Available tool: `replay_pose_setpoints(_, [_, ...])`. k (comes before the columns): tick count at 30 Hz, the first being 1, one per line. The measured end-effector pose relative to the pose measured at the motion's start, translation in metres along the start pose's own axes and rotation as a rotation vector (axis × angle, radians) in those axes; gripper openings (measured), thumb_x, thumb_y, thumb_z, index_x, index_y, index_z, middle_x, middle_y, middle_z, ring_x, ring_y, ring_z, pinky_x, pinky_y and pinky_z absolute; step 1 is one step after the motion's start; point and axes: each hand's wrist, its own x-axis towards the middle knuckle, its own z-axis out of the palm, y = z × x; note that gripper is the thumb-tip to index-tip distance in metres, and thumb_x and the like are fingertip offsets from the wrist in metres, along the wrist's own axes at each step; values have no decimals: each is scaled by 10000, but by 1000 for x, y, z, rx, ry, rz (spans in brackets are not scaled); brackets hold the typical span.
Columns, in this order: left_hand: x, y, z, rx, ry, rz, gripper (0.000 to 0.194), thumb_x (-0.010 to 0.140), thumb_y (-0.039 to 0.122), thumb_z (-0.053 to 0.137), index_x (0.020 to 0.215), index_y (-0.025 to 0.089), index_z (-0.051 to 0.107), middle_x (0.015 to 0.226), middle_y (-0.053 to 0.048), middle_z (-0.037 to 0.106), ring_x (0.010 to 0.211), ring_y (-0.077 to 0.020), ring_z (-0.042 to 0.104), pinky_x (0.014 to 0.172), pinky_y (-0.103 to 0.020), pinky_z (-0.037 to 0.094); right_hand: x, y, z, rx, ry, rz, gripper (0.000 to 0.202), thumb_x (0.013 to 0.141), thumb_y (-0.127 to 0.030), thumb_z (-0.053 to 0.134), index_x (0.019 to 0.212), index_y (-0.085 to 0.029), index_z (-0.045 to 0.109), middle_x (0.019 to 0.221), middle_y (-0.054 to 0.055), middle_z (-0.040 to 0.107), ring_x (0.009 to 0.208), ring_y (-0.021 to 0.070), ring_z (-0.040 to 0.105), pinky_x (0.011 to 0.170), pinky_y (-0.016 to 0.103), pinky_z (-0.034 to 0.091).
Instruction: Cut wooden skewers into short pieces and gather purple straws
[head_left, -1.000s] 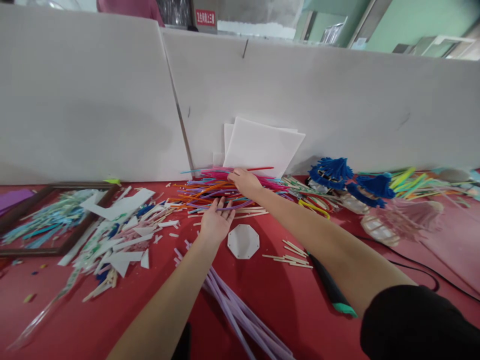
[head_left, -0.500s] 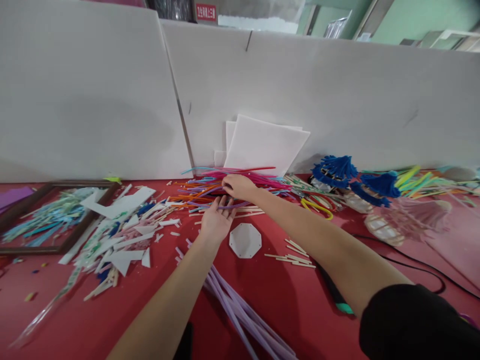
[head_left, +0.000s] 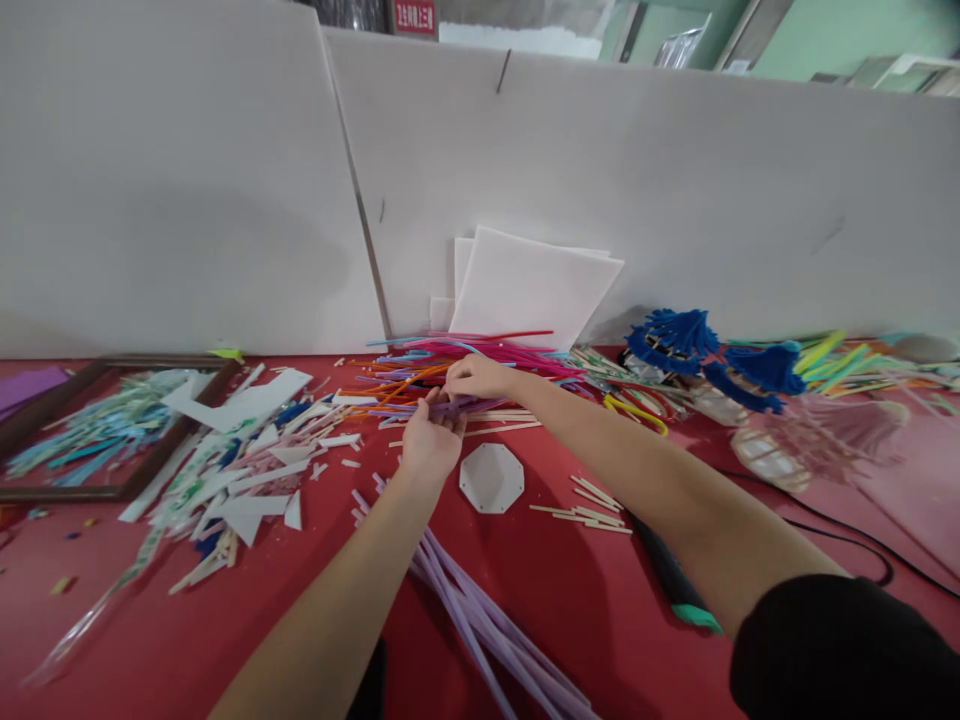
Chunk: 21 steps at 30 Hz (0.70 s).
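Note:
At the pile of coloured pipe cleaners (head_left: 517,350) by the back board, both my hands work close together. My left hand (head_left: 433,440) is palm up, its fingers curled around purple pipe cleaners (head_left: 450,407). Just above it, my right hand (head_left: 481,377) reaches in from the right with fingers pinched; what lies between the fingertips is hidden. A white octagonal plate (head_left: 492,478) with small holes lies on the red table below my hands. A bundle of long lilac pipe cleaners (head_left: 480,610) stretches toward me between my forearms.
Short wooden sticks (head_left: 589,508) and a black-and-green tool (head_left: 675,580) lie under my right forearm. White scraps (head_left: 255,480) and a brown frame (head_left: 120,492) are at left. Blue fringed pieces (head_left: 675,340) stand at right, near a black cable (head_left: 832,510). White sheets (head_left: 536,285) lean on the board.
My left hand has risen slightly, and its fingers have curled in around the purple pipe cleaners. My right hand stays almost in place. The view has shifted slightly.

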Motion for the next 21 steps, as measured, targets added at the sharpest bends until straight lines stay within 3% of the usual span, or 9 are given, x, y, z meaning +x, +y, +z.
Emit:
replay_pose_setpoints(3, [0,0,-1,-3,37,-17,341,930,285,326,686,196,547,844,-30,644,738,-131,623,698,-284,481,7,0,4,-87,61,63,249,842,-236,450,814,-132,674,759,22,683,685,98,601,614,187,402])
replay_pose_setpoints(7, [0,-1,0,-7,60,-11,314,918,249,349,683,190,548,870,-32,649,754,-120,627,718,-263,474,21,-10,10,-226,74,114,194,830,-299,535,841,-155,665,825,46,695,763,128,622,666,205,408])
replay_pose_setpoints(10, [0,-1,1,-13,82,9,300,914,233,341,729,198,575,877,-30,650,759,-115,627,714,-245,469,32,-18,13,-305,26,158,198,839,-328,547,824,-166,660,865,54,681,852,164,619,731,251,435])
replay_pose_setpoints(16, [-2,-1,1,-11,106,19,311,926,248,311,787,208,586,911,-38,665,756,-118,638,713,-257,464,47,-29,13,-352,-108,234,284,879,-340,517,1090,-155,555,1084,63,582,923,170,584,788,378,497])
replay_pose_setpoints(18, [-2,-1,1,-3,108,14,296,925,248,323,788,207,583,914,-35,670,752,-117,643,714,-259,459,50,-32,13,-354,-114,269,258,860,-327,546,1047,-153,584,1042,63,607,895,168,596,769,354,500])
replay_pose_setpoints(21, [-2,-2,1,5,113,9,269,914,224,344,800,211,588,907,-35,675,747,-114,648,717,-262,454,55,-38,15,-336,-100,299,177,755,-275,643,858,-134,669,824,65,678,752,176,633,666,281,491])
